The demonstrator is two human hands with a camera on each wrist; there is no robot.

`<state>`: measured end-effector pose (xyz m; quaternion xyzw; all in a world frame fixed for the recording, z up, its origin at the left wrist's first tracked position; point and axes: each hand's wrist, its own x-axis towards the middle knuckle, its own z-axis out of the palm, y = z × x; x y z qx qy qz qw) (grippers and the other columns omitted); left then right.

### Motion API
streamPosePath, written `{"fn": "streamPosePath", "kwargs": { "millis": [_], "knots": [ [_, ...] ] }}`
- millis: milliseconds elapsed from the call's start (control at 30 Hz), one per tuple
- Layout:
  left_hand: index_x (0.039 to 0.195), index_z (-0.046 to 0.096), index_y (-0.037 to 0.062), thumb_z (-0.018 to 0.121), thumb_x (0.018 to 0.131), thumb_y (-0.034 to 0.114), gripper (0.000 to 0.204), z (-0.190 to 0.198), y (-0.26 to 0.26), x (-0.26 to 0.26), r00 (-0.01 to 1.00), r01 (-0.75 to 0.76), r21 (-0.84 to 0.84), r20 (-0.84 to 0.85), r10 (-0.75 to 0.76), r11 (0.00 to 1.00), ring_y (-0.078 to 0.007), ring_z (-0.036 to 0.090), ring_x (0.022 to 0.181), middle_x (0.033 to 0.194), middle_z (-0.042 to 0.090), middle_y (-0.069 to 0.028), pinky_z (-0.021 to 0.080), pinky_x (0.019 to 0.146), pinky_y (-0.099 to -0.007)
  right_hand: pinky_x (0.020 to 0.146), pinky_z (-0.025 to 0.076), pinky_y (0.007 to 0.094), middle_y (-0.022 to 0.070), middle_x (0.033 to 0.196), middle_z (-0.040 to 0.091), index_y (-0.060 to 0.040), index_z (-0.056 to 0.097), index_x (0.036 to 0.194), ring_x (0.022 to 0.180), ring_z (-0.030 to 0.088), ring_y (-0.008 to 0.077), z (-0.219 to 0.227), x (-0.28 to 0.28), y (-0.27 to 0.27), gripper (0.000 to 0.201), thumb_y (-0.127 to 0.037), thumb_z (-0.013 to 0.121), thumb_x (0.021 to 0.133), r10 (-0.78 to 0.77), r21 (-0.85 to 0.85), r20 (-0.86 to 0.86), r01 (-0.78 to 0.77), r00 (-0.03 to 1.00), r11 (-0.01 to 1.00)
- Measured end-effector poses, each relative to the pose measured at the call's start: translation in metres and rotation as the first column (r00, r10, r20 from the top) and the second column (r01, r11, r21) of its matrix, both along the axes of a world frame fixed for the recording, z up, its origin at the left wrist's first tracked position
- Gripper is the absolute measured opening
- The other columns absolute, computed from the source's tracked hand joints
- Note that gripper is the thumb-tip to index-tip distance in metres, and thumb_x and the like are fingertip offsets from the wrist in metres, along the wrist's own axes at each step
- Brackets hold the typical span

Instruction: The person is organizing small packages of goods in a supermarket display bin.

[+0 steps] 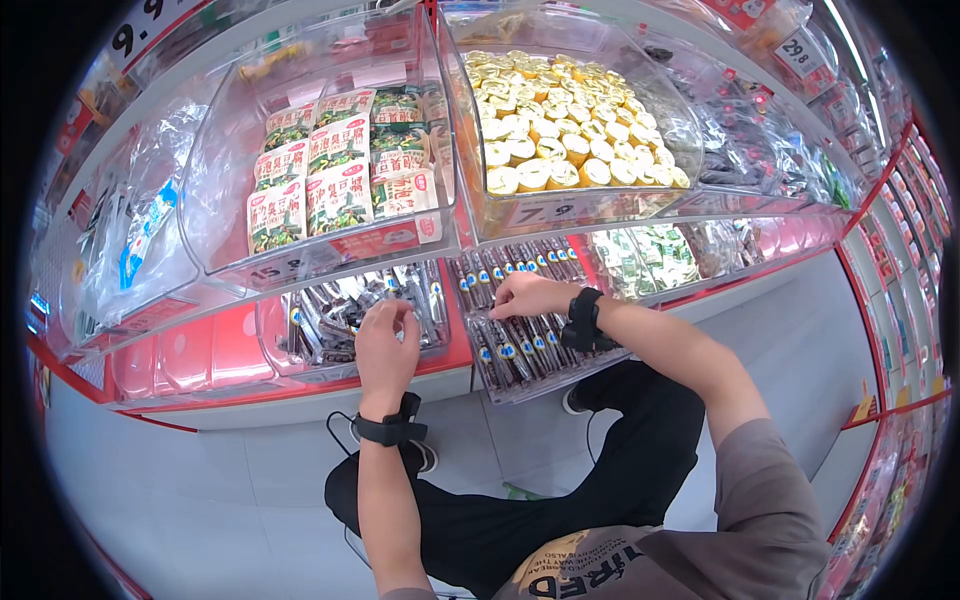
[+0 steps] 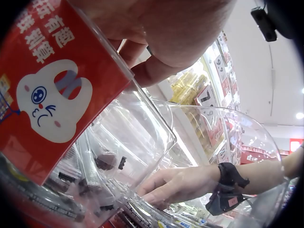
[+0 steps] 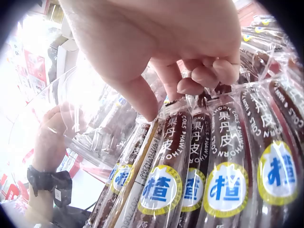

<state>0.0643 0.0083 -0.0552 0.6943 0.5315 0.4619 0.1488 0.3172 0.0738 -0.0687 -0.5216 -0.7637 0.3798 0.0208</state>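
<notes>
My right hand (image 1: 535, 297) reaches down into a clear bin (image 1: 540, 388) of dark brown hawthorn rolls in clear wrappers with blue, white and yellow labels. In the right wrist view, its thumb and index finger pinch the wrapper end of a hawthorn roll (image 3: 164, 178) in the row, while the other fingers curl above neighbouring rolls. My left hand (image 1: 385, 345) hovers over the bin to the left, fingers loosely bent and holding nothing. Below it lies a jumble of wrapped dark sticks (image 1: 325, 325). In the left wrist view, a red card (image 2: 52, 95) on that bin's clear front partly covers the contents.
Above, clear bins hold packets with red lettering (image 1: 337, 145) and gold-topped cups (image 1: 565, 130). Green-white packets (image 1: 645, 258) lie to the right of the rolls. The upper bins' front edges overhang the lower row. My bent legs (image 1: 640, 430) are close below.
</notes>
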Motion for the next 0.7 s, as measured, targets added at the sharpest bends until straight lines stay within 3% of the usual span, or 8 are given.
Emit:
{"fn": "streamPosePath", "kwargs": {
  "millis": [233, 333, 433, 467, 500, 567, 633, 700],
  "knots": [
    [0.085, 0.06, -0.0018, 0.056, 0.079, 0.004, 0.009, 0.0, -0.001, 0.0, 1.0, -0.008, 0.008, -0.025, 0.008, 1.0, -0.0219, 0.058, 0.065, 0.078, 0.061, -0.0119, 0.045, 0.063, -0.0331, 0.053, 0.043, 0.0279, 0.0081, 0.066, 0.063, 0.0034, 0.068, 0.076, 0.056, 0.056, 0.0123, -0.011, -0.001, 0.007, 0.016, -0.013, 0.065, 0.075, -0.262, -0.163, -0.092, 0.245, 0.961, 0.956],
    [0.086, 0.06, 0.0016, 0.058, 0.079, 0.006, 0.009, 0.0, -0.002, 0.0, 1.0, 0.012, 0.008, -0.028, -0.012, 1.0, -0.0211, 0.056, 0.066, 0.078, 0.059, -0.0098, 0.045, 0.064, -0.0326, 0.045, 0.038, 0.0256, 0.0082, 0.064, 0.061, 0.0036, 0.065, 0.075, 0.048, 0.051, 0.0106, -0.011, 0.006, 0.011, 0.013, -0.009, 0.064, 0.077, -0.289, -0.299, -0.241, 0.212, 0.926, 0.93],
    [0.087, 0.062, 0.0014, 0.058, 0.078, 0.002, 0.01, 0.011, -0.012, 0.002, 0.984, 0.069, 0.027, 0.165, -0.072, 0.997, -0.0204, 0.055, 0.066, 0.076, 0.058, -0.0099, 0.043, 0.063, -0.0316, 0.042, 0.035, 0.0242, 0.0081, 0.064, 0.06, 0.0023, 0.063, 0.078, 0.045, 0.048, 0.0091, -0.012, 0.01, 0.012, 0.01, -0.008, 0.061, 0.079, -0.381, -0.425, -0.35, 0.218, 0.856, 0.879],
    [0.088, 0.063, 0.0007, 0.058, 0.077, -0.001, 0.012, 0.021, -0.021, 0.006, 0.977, 0.075, 0.051, 0.198, -0.083, 0.996, -0.0209, 0.055, 0.066, 0.075, 0.058, -0.01, 0.042, 0.063, -0.0307, 0.043, 0.039, 0.0235, 0.0075, 0.066, 0.062, 0.0021, 0.062, 0.082, 0.047, 0.051, 0.0094, -0.01, 0.011, 0.013, 0.011, -0.009, 0.06, 0.081, -0.372, -0.426, -0.351, 0.207, 0.859, 0.881],
    [0.085, 0.062, 0.0005, 0.057, 0.075, -0.004, 0.012, 0.031, -0.028, 0.012, 0.985, 0.091, 0.143, 0.136, -0.11, 0.986, -0.0233, 0.055, 0.07, 0.074, 0.058, -0.0104, 0.042, 0.064, -0.0318, 0.044, 0.04, 0.0233, 0.0072, 0.067, 0.062, 0.002, 0.062, 0.082, 0.048, 0.052, 0.0094, -0.009, 0.012, 0.014, 0.011, -0.009, 0.059, 0.081, -0.359, -0.406, -0.344, 0.207, 0.868, 0.89],
    [0.085, 0.062, 0.0013, 0.056, 0.073, -0.005, 0.014, 0.066, -0.049, 0.031, 0.962, 0.273, 0.176, -0.047, -0.269, 0.946, -0.0264, 0.055, 0.075, 0.077, 0.058, -0.0107, 0.043, 0.067, -0.0348, 0.045, 0.042, 0.023, 0.0067, 0.067, 0.063, 0.0017, 0.062, 0.081, 0.049, 0.054, 0.0093, -0.006, 0.012, 0.012, 0.011, -0.009, 0.059, 0.082, -0.34, -0.376, -0.33, 0.208, 0.881, 0.903],
    [0.085, 0.061, 0.001, 0.058, 0.072, -0.001, 0.013, 0.079, -0.067, 0.057, 0.88, 0.447, 0.09, -0.226, -0.419, 0.89, -0.0286, 0.054, 0.079, 0.081, 0.058, -0.0111, 0.043, 0.073, -0.0379, 0.044, 0.044, 0.0237, 0.0072, 0.068, 0.064, 0.0019, 0.063, 0.08, 0.051, 0.056, 0.0102, -0.005, 0.011, 0.011, 0.01, -0.007, 0.057, 0.081, -0.324, -0.359, -0.334, 0.199, 0.885, 0.912],
    [0.089, 0.06, 0.001, 0.062, 0.074, 0.005, 0.016, 0.077, -0.083, 0.082, 0.762, 0.494, -0.097, -0.43, -0.484, 0.864, -0.0291, 0.056, 0.087, 0.088, 0.06, -0.0121, 0.043, 0.08, -0.039, 0.042, 0.043, 0.0253, 0.0093, 0.068, 0.064, 0.0027, 0.062, 0.077, 0.05, 0.056, 0.0118, -0.005, 0.008, 0.013, 0.009, -0.003, 0.055, 0.079, -0.301, -0.349, -0.332, 0.18, 0.894, 0.92]
  ]
}}
